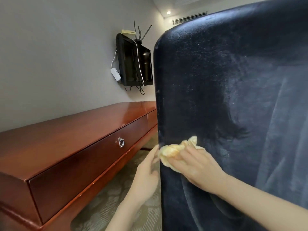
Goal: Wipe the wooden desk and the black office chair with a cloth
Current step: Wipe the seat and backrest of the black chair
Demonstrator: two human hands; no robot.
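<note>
The back of the black office chair (233, 97) fills the right half of the view, its surface streaked with wipe marks. My right hand (198, 167) lies flat with straight fingers on a crumpled yellow cloth (173, 150), pressing it against the chair back near its left edge. My left hand (146, 174) holds the chair's left edge, fingers reaching behind it and partly hidden. The wooden desk (66, 130), reddish and glossy, runs along the wall on the left.
A desk drawer with a metal ring pull (121, 142) faces me. A black wall-mounted screen (135, 62) with a router and white cables hangs above the desk's far end. Patterned carpet (116, 189) lies between desk and chair.
</note>
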